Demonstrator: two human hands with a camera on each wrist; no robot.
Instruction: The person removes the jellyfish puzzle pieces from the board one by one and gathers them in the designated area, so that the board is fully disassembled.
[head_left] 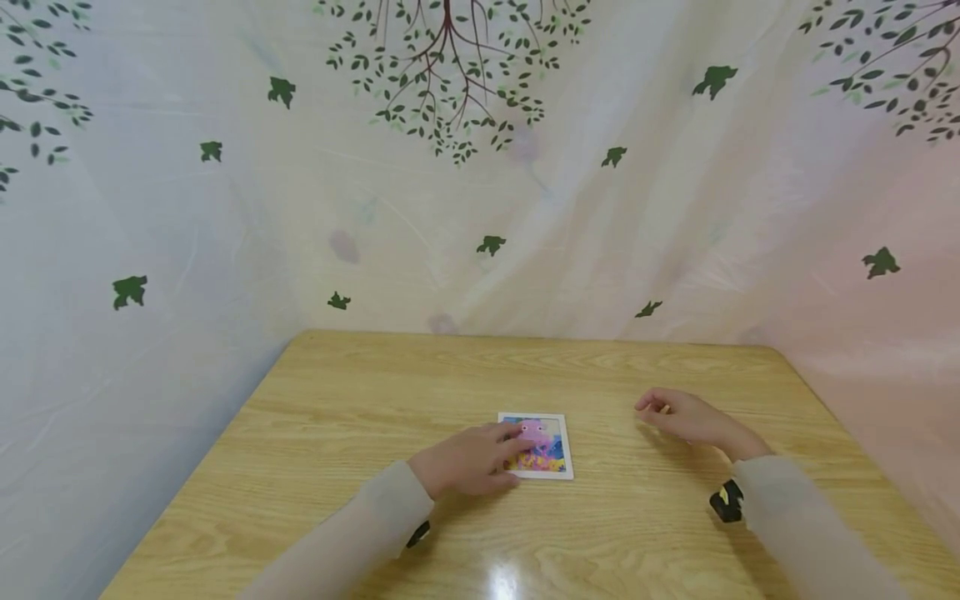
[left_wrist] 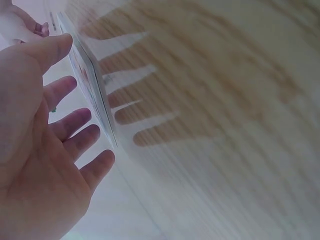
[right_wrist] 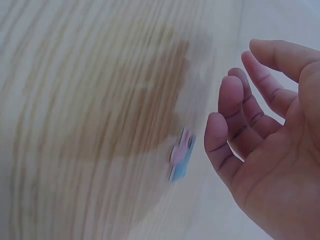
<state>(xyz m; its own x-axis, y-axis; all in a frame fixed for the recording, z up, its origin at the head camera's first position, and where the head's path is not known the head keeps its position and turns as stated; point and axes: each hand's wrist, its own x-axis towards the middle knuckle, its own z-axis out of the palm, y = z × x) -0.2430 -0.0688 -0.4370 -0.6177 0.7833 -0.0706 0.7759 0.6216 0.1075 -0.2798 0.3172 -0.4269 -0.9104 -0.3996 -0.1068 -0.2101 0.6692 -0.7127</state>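
A small square picture board (head_left: 555, 475) with a white border lies on the wooden table, printed with a pink cartoon creature over blue, yellow and pink shapes. My left hand (head_left: 468, 460) reaches over its left part, fingers spread and covering some of the print. Seen from the left wrist, the board (left_wrist: 95, 75) appears edge-on beside my fingertips. To the right, my right hand (head_left: 686, 417) hovers low above the table, its fingers loosely bent around nothing. In the right wrist view a small flat piece (right_wrist: 184, 156) printed pink and blue shows beside those fingers (right_wrist: 217, 140).
The wooden table (head_left: 360, 375) has rounded far corners. A pale curtain (head_left: 420, 275) with printed leaves and branches hangs behind it and along both sides. A dark strap device (head_left: 726, 502) sits at the right wrist, near the sleeve.
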